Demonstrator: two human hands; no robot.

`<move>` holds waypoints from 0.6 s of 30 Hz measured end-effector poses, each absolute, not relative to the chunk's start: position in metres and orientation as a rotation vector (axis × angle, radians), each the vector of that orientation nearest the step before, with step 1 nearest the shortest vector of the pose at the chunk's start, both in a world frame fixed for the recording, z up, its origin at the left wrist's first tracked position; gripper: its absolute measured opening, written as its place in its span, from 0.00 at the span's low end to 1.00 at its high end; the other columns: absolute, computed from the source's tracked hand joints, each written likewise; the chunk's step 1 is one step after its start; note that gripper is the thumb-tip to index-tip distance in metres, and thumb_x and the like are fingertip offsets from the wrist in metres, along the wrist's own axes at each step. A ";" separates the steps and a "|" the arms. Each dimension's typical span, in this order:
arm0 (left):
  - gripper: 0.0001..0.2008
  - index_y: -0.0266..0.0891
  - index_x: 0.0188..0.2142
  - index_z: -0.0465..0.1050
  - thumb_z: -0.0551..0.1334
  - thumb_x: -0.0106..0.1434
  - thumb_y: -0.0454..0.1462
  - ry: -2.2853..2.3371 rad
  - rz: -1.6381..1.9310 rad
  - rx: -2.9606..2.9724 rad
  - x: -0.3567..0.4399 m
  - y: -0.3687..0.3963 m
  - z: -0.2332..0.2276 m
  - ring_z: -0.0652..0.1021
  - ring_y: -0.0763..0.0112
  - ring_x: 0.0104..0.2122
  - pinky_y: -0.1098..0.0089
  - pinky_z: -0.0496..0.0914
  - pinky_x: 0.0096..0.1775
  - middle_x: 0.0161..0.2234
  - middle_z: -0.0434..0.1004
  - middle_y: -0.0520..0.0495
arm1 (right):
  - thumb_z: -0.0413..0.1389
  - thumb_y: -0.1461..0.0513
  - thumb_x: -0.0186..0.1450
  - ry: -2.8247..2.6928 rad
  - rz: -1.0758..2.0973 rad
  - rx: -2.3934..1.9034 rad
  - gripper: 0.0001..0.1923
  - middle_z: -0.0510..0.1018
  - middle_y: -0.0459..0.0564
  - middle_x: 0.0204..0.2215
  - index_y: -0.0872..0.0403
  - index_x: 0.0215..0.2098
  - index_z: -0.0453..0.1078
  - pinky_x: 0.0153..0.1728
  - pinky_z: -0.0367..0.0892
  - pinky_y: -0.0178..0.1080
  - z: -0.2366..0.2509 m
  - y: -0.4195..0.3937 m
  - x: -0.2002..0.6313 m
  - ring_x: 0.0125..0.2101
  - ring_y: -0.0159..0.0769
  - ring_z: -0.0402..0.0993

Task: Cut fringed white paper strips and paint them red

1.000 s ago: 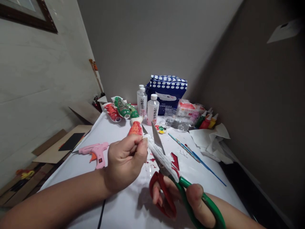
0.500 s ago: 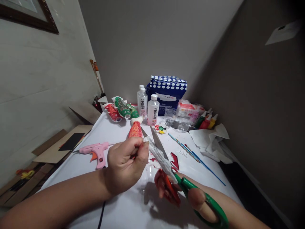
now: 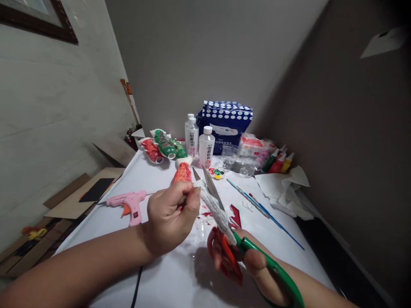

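Note:
My left hand [image 3: 171,216] is closed in a pinch on one end of a white, textured strip, like folded paper towel [image 3: 214,209]. The strip slants down to the right from my fingertips, along the scissor blades. In my right hand [image 3: 257,265] are scissors [image 3: 213,188] with one green and one red handle, thumb through the green loop and fingers at the red one. Their blades stand apart and point away from me. Whether the edges touch the strip is hard to tell. Past my left hand lies a red, fish-like painted bottle [image 3: 182,171].
A pink glue gun [image 3: 130,203] lies left. Several painted fish-like bottles [image 3: 165,144], clear bottles [image 3: 206,149] and a blue package [image 3: 226,124] stand behind. Brushes [image 3: 257,203], crumpled white paper [image 3: 282,188], a paint palette [image 3: 217,172] and red scraps [image 3: 235,216] lie right of centre.
My left hand has shifted slightly right with the strip. The scissors have moved a little, their tips slightly farther forward; the blades remain apart.

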State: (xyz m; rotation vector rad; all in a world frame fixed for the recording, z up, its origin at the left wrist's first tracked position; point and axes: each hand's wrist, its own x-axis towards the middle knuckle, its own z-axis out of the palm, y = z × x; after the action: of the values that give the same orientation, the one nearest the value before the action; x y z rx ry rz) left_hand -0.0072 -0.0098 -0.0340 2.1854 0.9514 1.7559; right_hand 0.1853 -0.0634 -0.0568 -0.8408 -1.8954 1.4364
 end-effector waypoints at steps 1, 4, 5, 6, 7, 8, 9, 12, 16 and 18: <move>0.08 0.39 0.27 0.65 0.59 0.63 0.30 0.957 1.761 2.194 -0.007 -0.010 -0.034 0.63 0.84 0.13 0.77 0.58 0.19 0.15 0.63 0.59 | 0.30 0.28 0.54 -1.882 1.455 -0.834 0.46 0.66 0.47 0.24 0.56 0.33 0.67 0.24 0.60 0.36 -0.058 -0.064 0.185 0.23 0.34 0.60; 0.08 0.39 0.28 0.66 0.60 0.63 0.30 0.981 1.768 2.212 -0.007 -0.010 -0.034 0.63 0.84 0.13 0.77 0.58 0.20 0.16 0.63 0.59 | 0.30 0.27 0.54 -1.848 1.498 -0.807 0.47 0.63 0.45 0.21 0.56 0.34 0.68 0.22 0.58 0.35 -0.062 -0.066 0.184 0.21 0.32 0.59; 0.07 0.40 0.28 0.66 0.60 0.63 0.29 0.987 1.771 2.214 -0.007 -0.010 -0.034 0.63 0.84 0.13 0.76 0.58 0.20 0.16 0.64 0.59 | 0.31 0.27 0.54 -1.827 1.518 -0.795 0.46 0.63 0.45 0.21 0.56 0.34 0.68 0.21 0.57 0.35 -0.062 -0.066 0.183 0.20 0.32 0.59; 0.07 0.40 0.29 0.66 0.60 0.63 0.29 0.991 1.772 2.215 -0.007 -0.010 -0.035 0.63 0.84 0.13 0.76 0.58 0.20 0.16 0.64 0.59 | 0.32 0.27 0.54 -1.799 1.542 -0.786 0.45 0.62 0.44 0.20 0.56 0.34 0.68 0.20 0.56 0.35 -0.062 -0.067 0.183 0.20 0.32 0.58; 0.07 0.40 0.29 0.67 0.60 0.63 0.29 0.992 1.769 2.215 -0.007 -0.010 -0.035 0.64 0.84 0.13 0.76 0.58 0.20 0.16 0.64 0.59 | 0.33 0.27 0.54 -1.775 1.565 -0.781 0.44 0.62 0.44 0.20 0.55 0.33 0.67 0.20 0.55 0.35 -0.062 -0.067 0.182 0.19 0.32 0.58; 0.06 0.40 0.30 0.67 0.59 0.63 0.30 0.991 1.760 2.215 -0.007 -0.010 -0.035 0.64 0.83 0.13 0.76 0.59 0.20 0.16 0.64 0.59 | 0.34 0.27 0.54 -1.755 1.580 -0.777 0.44 0.62 0.43 0.20 0.55 0.33 0.67 0.20 0.55 0.36 -0.061 -0.067 0.181 0.19 0.31 0.57; 0.06 0.40 0.30 0.67 0.59 0.63 0.30 0.991 1.750 2.211 -0.007 -0.010 -0.035 0.65 0.83 0.14 0.76 0.59 0.20 0.16 0.65 0.59 | 0.35 0.27 0.54 -1.738 1.590 -0.769 0.43 0.61 0.43 0.19 0.54 0.32 0.66 0.19 0.55 0.36 -0.060 -0.067 0.180 0.18 0.31 0.57; 0.06 0.40 0.30 0.67 0.59 0.64 0.30 0.983 1.713 2.187 -0.007 -0.010 -0.035 0.65 0.82 0.14 0.75 0.59 0.21 0.16 0.64 0.59 | 0.36 0.27 0.53 -1.714 1.606 -0.743 0.42 0.60 0.42 0.18 0.54 0.31 0.66 0.19 0.55 0.36 -0.058 -0.066 0.178 0.17 0.31 0.57; 0.09 0.40 0.27 0.65 0.59 0.64 0.31 1.001 1.714 2.176 -0.006 -0.010 -0.032 0.60 0.83 0.14 0.76 0.57 0.20 0.14 0.58 0.60 | 0.37 0.28 0.55 -1.721 1.563 -0.783 0.42 0.60 0.42 0.18 0.55 0.31 0.65 0.18 0.54 0.34 -0.064 -0.064 0.177 0.18 0.30 0.56; 0.11 0.39 0.25 0.64 0.58 0.64 0.31 1.009 1.690 2.155 -0.006 -0.011 -0.029 0.58 0.83 0.14 0.76 0.56 0.19 0.14 0.58 0.60 | 0.38 0.27 0.52 -1.692 1.547 -0.828 0.42 0.61 0.43 0.19 0.55 0.28 0.64 0.18 0.54 0.34 -0.071 -0.064 0.176 0.19 0.30 0.57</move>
State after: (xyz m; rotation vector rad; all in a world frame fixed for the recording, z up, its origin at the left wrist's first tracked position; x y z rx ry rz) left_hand -0.0062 -0.0107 -0.0294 2.1550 1.0088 1.6899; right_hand 0.1762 -0.0636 -0.0705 -0.8277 -1.6923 1.5468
